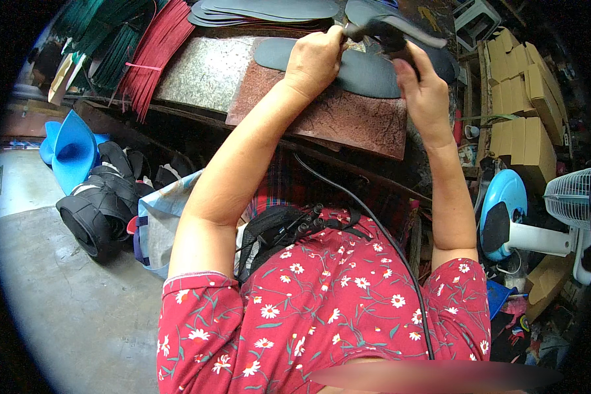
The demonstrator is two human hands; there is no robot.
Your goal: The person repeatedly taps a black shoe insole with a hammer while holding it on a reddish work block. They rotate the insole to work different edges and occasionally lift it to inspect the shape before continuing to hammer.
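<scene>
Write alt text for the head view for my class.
A person's left hand and right hand appear to hold a blurred dark item above a grey sole-shaped piece on a reddish-brown board. Behind lies a stack of similar pieces; red strips hang at left, a white fan stands right.

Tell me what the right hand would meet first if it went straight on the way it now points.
Past the blurred black item it grips, the right hand would probably meet the grey sole-shaped piece near the picture's top edge, though depth is unclear here.
</scene>
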